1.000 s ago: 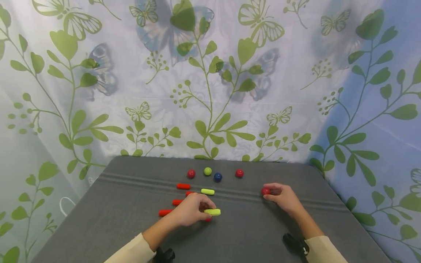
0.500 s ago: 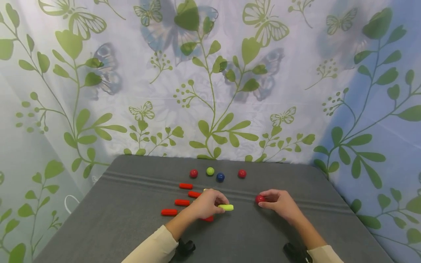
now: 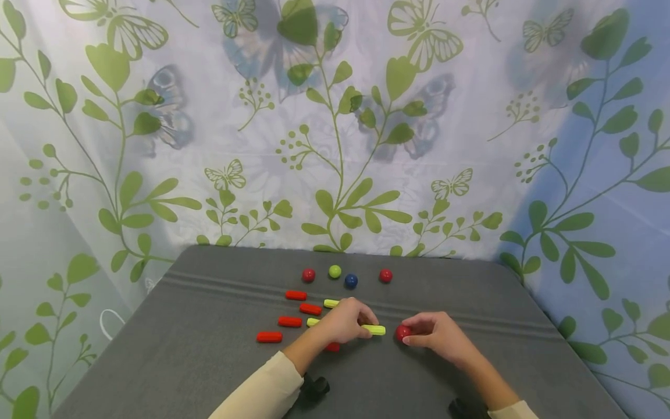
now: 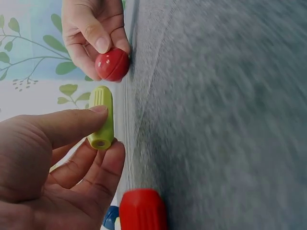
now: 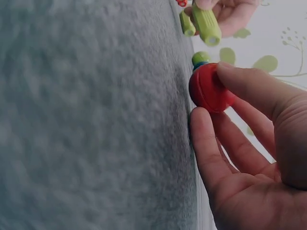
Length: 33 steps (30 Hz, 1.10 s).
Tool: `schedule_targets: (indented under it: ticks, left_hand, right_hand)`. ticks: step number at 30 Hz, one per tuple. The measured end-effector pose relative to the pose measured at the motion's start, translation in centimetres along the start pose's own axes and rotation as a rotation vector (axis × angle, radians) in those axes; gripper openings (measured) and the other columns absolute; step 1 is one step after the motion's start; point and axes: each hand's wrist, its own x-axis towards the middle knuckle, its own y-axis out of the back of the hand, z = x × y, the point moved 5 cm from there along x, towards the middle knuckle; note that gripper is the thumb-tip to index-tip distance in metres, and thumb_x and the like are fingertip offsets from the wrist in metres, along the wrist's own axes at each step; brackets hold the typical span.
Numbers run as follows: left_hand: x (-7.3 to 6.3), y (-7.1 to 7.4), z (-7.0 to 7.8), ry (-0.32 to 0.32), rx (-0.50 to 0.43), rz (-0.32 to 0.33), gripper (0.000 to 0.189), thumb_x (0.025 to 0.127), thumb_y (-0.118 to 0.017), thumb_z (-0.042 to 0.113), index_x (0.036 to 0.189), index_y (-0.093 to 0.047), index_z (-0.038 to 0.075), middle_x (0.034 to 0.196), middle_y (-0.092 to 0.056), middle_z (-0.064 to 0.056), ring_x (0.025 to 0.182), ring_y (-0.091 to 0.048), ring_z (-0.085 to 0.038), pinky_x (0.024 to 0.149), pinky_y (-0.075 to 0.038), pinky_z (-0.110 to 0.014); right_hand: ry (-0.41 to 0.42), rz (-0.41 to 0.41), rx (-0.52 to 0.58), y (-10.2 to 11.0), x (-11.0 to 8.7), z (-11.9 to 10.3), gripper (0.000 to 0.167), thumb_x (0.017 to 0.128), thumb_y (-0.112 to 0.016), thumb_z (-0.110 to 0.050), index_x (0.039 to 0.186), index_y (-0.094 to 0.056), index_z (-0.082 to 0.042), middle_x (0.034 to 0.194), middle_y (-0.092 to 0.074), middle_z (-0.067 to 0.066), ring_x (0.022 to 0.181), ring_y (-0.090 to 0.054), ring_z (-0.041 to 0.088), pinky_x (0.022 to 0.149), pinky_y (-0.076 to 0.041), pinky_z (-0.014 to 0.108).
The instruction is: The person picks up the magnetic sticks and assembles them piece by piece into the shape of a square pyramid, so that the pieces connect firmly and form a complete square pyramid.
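Note:
In the head view, my left hand (image 3: 346, 320) pinches a yellow-green ribbed stick (image 3: 375, 330) between thumb and fingers. The left wrist view shows a round hole in the end of this stick (image 4: 101, 120). Facing it from the right, my right hand (image 3: 442, 336) grips a glossy red ball (image 3: 402, 333) with a seam round it, clear in the right wrist view on the ball (image 5: 206, 88). A small gap separates stick and ball. Under the left hand and wrist, a red stick (image 3: 332, 347) and a yellow-green stick (image 3: 312, 322) are partly hidden.
Several red sticks (image 3: 269, 337) lie left of my left hand on the grey table (image 3: 199, 361). Another yellow-green stick (image 3: 331, 303) lies behind it. Toward the back sit a red ball (image 3: 309, 275), a green ball (image 3: 335, 272), a blue ball (image 3: 351, 281) and another red ball (image 3: 385, 275). A patterned curtain (image 3: 251, 192) hangs behind.
My left hand has carried the yellow-green stick to the right. The right hand has brought the red ball left and nearer to me, so the two are now close together.

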Motion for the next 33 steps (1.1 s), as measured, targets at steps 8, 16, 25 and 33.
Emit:
schedule_targets:
  ticks: [8, 16, 25, 33]
  left_hand:
    - [0.7, -1.0, 0.5, -0.028, 0.041, -0.023, 0.015, 0.085, -0.083, 0.008, 0.097, -0.080, 0.016, 0.093, -0.074, 0.009, 0.083, -0.063, -0.001, 0.080, -0.055, -0.022]
    - [0.7, -1.4, 0.9, -0.012, 0.035, -0.026, 0.017, 0.084, -0.084, 0.009, 0.099, -0.079, 0.015, 0.092, -0.073, 0.007, 0.082, -0.063, -0.002, 0.080, -0.055, -0.022]
    - [0.9, -1.2, 0.9, -0.018, -0.001, -0.020, 0.018, 0.085, -0.084, 0.013, 0.102, -0.079, 0.011, 0.089, -0.073, 0.008, 0.078, -0.062, -0.001, 0.075, -0.054, -0.020]
    - [2.2, 2.5, 0.0, -0.005, -0.039, 0.147, 0.021, 0.093, -0.076, 0.015, 0.111, -0.075, 0.005, 0.096, -0.072, 0.001, 0.084, -0.062, -0.009, 0.077, -0.054, -0.027]
  right_hand:
    - [0.046, -0.039, 0.047, -0.6, -0.3, -0.7, 0.035, 0.088, -0.082, -0.017, 0.117, -0.073, 0.001, 0.107, -0.076, 0.017, 0.090, -0.072, 0.014, 0.074, -0.058, 0.025]
    - [0.049, -0.049, 0.063, -0.8, -0.5, -1.0, 0.036, 0.087, -0.082, -0.015, 0.116, -0.072, 0.003, 0.107, -0.076, 0.020, 0.089, -0.073, 0.015, 0.074, -0.058, 0.025]
    - [0.058, -0.054, 0.063, -0.8, -0.5, -0.7, 0.036, 0.088, -0.082, -0.015, 0.116, -0.072, 0.003, 0.107, -0.076, 0.020, 0.091, -0.073, 0.017, 0.074, -0.059, 0.026]
    - [0.078, -0.053, 0.015, 0.3, -0.1, -0.2, 0.037, 0.088, -0.081, -0.016, 0.120, -0.072, 0.001, 0.109, -0.076, 0.017, 0.092, -0.072, 0.015, 0.075, -0.058, 0.025]
